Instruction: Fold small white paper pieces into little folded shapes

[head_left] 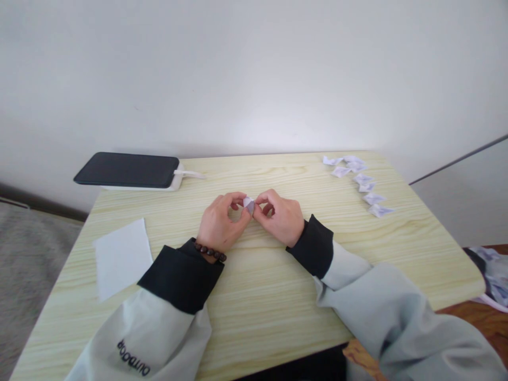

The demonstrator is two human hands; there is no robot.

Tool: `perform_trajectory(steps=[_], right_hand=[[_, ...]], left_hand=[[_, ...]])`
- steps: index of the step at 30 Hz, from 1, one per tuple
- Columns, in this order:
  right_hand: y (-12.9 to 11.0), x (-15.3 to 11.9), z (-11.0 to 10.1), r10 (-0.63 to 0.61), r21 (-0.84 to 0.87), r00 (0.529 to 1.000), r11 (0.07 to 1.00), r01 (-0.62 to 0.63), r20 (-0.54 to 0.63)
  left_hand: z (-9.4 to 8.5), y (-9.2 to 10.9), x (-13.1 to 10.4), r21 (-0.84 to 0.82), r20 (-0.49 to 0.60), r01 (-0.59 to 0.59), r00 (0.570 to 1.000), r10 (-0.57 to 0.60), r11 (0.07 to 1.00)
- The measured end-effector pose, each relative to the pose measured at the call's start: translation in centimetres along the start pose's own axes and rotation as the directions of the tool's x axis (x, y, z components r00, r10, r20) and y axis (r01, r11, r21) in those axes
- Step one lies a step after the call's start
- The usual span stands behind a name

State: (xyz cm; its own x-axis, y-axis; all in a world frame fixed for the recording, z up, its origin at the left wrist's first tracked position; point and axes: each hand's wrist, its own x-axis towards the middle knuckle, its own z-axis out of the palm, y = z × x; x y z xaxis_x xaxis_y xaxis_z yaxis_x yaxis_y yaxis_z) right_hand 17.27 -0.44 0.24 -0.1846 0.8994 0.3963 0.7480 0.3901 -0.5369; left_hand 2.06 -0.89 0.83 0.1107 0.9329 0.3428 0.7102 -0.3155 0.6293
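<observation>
Currently both hands are meeting over the middle of the table (254, 296), slightly toward its far edge. Left hand (217, 225) and right hand (280, 217) are both pinching one small folded paper piece (248, 204) between thumbs and fingertips; fingers are curled closed around it. The piece is sitting just above the tabletop, between the two hands; can't tell if it's touching the wood. It's white with a greyish-purple face, and the fold shape is too small to read.

Left wrist is wearing a dark bead bracelet (209, 252). Both forearms are lying in from the near edge, in pale sleeves with black cuffs.

White paper sheet (121, 257) is lying flat near the left edge, well apart from the hands. Row of small folded paper pieces (359, 181) is running along the far right corner, several of them, close together, some touching. Dark phone (127, 169) is resting face-up on a white power bank (174, 182) at the far left corner, overhanging the table edge; a short white cable (190, 173) is sticking out from its right end onto the table.
</observation>
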Motion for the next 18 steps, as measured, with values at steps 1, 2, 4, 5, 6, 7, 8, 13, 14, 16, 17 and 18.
perform_trajectory(steps=[1, 2, 4, 5, 6, 7, 8, 13, 14, 16, 17, 18], right_hand=[[0.0, 0.0, 0.0, 0.001, 0.02, 1.0, 1.0, -0.001, 0.003], [0.0, 0.0, 0.0, -0.004, 0.042, 1.0, 0.999, 0.004, 0.003], [0.0, 0.0, -0.1, -0.031, 0.08, 1.0, 0.996, 0.031, -0.004], [0.1, 0.0, -0.1, -0.049, 0.09, 0.999, 0.995, 0.05, -0.012], [0.1, 0.1, -0.1, -0.073, 0.093, 0.997, 0.993, 0.075, -0.022], [0.2, 0.1, -0.1, -0.104, 0.089, 0.994, 0.99, 0.107, -0.034], [0.3, 0.1, -0.1, -0.138, 0.081, 0.989, 0.987, 0.142, -0.049], [0.8, 0.3, -0.3, -0.293, 0.041, 0.951, 0.954, 0.298, -0.097], [0.9, 0.3, -0.4, -0.315, 0.038, 0.944, 0.947, 0.32, -0.096], [1.1, 0.4, -0.4, -0.347, 0.035, 0.934, 0.936, 0.351, -0.086], [1.1, 0.4, -0.4, -0.358, 0.035, 0.931, 0.932, 0.361, -0.074], [1.2, 0.4, -0.4, -0.363, 0.035, 0.93, 0.93, 0.366, -0.064]], left_hand=[[0.0, 0.0, 0.0, -0.019, 0.008, 0.006, 1.0, -0.005, 1.0], [0.0, 0.0, 0.0, -0.041, 0.018, 0.014, 1.0, -0.014, 0.999], [-0.1, -0.1, 0.0, -0.103, 0.041, 0.048, 0.998, -0.044, 0.994], [-0.1, -0.2, 0.0, -0.143, 0.055, 0.075, 0.996, -0.068, 0.987], [-0.1, -0.3, 0.1, -0.187, 0.074, 0.106, 0.993, -0.093, 0.977], [-0.2, -0.4, 0.1, -0.233, 0.096, 0.138, 0.988, -0.118, 0.963], [-0.2, -0.5, 0.2, -0.278, 0.116, 0.166, 0.984, -0.138, 0.946], [-0.3, -0.8, 0.5, -0.452, 0.171, 0.224, 0.972, -0.163, 0.863], [-0.3, -0.8, 0.5, -0.492, 0.184, 0.234, 0.969, -0.163, 0.839], [-0.4, -0.8, 0.6, -0.577, 0.221, 0.275, 0.959, -0.177, 0.769], [-0.5, -0.8, 0.6, -0.615, 0.244, 0.303, 0.951, -0.19, 0.728], [-0.6, -0.8, 0.7, -0.644, 0.266, 0.331, 0.942, -0.203, 0.689]])
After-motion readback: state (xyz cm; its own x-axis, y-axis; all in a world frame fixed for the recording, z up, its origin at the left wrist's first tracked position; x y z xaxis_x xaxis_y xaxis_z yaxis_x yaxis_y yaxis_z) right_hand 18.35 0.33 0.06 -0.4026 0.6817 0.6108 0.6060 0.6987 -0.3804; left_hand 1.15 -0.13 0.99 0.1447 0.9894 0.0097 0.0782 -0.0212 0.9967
